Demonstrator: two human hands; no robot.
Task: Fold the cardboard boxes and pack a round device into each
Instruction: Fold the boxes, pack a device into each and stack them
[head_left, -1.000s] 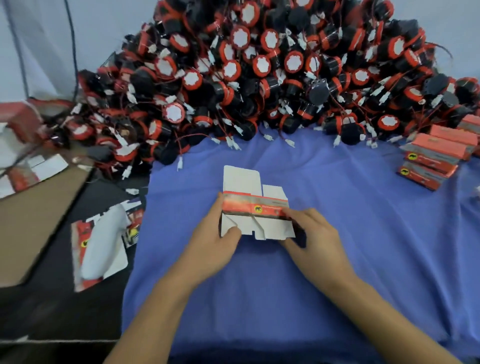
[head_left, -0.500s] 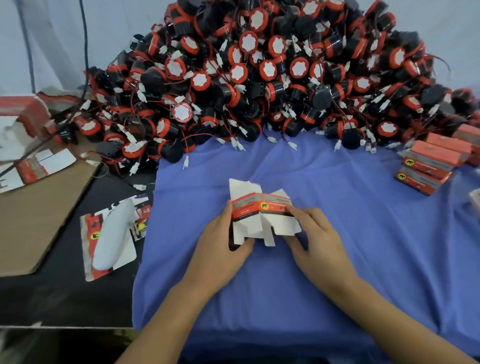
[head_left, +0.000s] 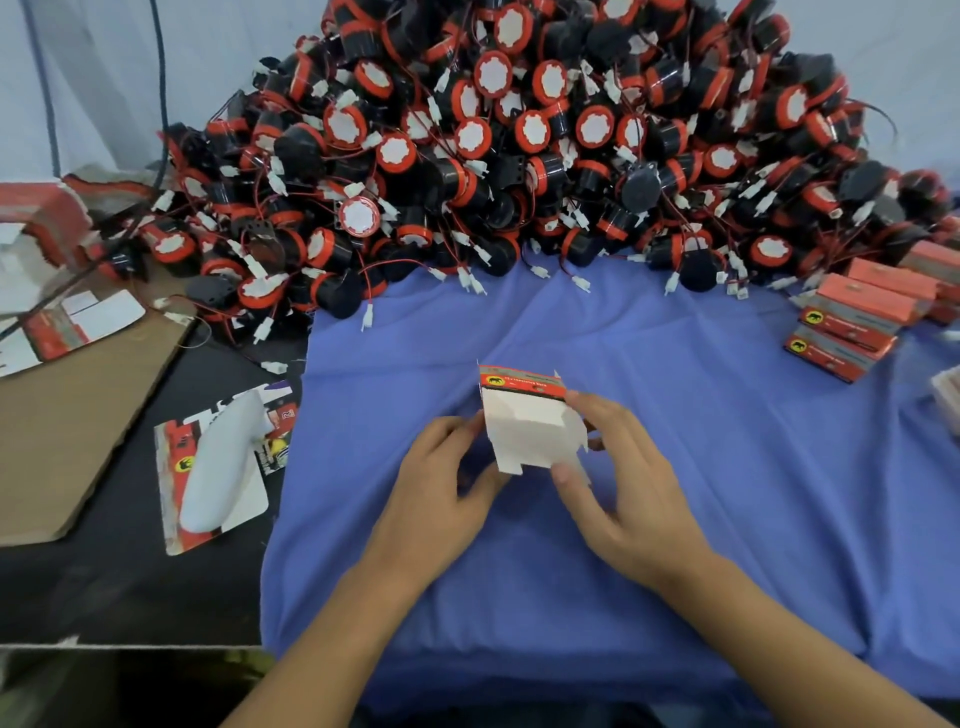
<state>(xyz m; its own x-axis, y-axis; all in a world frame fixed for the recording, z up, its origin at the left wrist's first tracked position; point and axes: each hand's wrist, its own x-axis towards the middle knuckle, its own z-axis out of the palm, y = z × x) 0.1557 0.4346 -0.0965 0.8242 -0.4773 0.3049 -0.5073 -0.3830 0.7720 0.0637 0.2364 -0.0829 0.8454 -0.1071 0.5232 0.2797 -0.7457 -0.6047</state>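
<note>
Now the worktop (head_left: 130, 587), half draped in a blue cloth (head_left: 727, 493), carries a big heap of round devices (head_left: 519, 156) along its far edge. Closed orange boxes (head_left: 852, 322) are stacked at the right edge, and flat blanks (head_left: 208, 467) lie near the left edge. Over the cloth's middle I hold the half-folded cardboard box (head_left: 524, 421), white flaps toward me. My left hand (head_left: 441, 499) pinches its left side, and my right hand (head_left: 623, 493) curls its fingers (head_left: 597, 415) round the right side, thumb on a flap.
</note>
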